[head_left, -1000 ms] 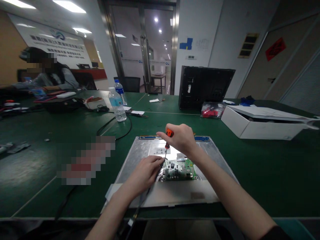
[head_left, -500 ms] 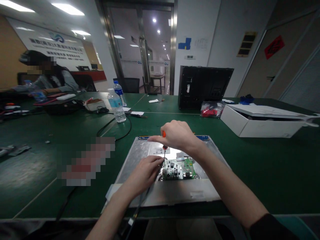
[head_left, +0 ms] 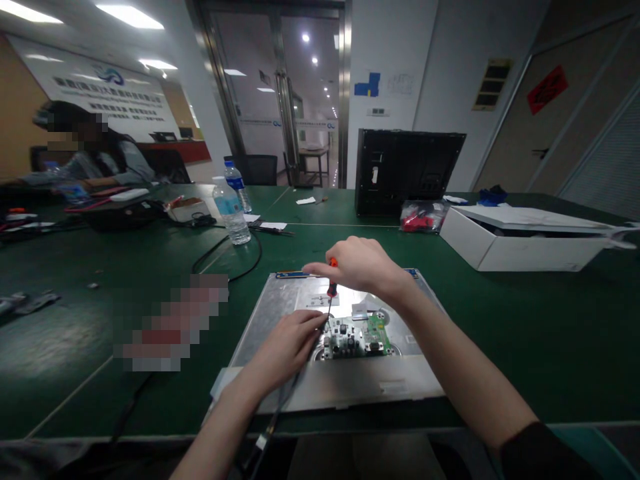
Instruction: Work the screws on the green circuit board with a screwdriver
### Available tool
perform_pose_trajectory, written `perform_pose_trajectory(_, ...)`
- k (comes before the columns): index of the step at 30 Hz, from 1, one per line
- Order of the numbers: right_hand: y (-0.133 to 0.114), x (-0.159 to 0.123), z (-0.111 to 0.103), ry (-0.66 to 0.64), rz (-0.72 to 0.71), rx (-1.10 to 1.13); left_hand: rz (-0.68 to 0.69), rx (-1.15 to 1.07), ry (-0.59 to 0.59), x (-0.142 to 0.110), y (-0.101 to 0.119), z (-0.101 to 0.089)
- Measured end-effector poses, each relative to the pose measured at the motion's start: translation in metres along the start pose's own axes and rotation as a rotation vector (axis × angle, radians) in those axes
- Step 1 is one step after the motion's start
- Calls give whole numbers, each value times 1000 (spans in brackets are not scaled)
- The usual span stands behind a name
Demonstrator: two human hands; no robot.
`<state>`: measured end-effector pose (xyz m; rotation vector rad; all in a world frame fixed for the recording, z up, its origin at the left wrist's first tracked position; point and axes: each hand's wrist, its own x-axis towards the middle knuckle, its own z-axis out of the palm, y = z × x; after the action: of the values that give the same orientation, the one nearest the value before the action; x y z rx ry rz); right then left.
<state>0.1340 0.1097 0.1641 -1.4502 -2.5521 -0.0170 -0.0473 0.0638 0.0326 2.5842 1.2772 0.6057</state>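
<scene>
My right hand [head_left: 364, 265] is closed round the top of a screwdriver [head_left: 332, 289] with a red and black handle. The shaft points down, nearly upright, at the upper left corner of a green circuit board [head_left: 356, 337]. This board lies on the silvery metal back of a display panel [head_left: 270, 313], flat on the table in front of me. My left hand [head_left: 293, 343] rests on the panel left of the board, fingers pressed together close to the screwdriver's tip. Whatever those fingertips hold is too small to make out. Below that hand runs a black cable [head_left: 273, 423].
Beyond the panel stand a black monitor housing [head_left: 407, 173], a bag of red items [head_left: 423, 217] and a white box [head_left: 520, 250]. To the left are two water bottles [head_left: 231, 213], a looped black cable and a blurred-out item [head_left: 175, 327]. Another person [head_left: 95, 153] sits at far left.
My right hand has shifted slightly right, and more of the screwdriver's handle shows beneath it. My left hand keeps its place beside the board. The whole view has moved a little.
</scene>
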Motion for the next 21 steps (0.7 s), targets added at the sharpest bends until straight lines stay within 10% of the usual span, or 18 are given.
perform_pose_trajectory(21, -6, -2, 3, 19, -20, -57, 0, -18, 9, 0, 2, -1)
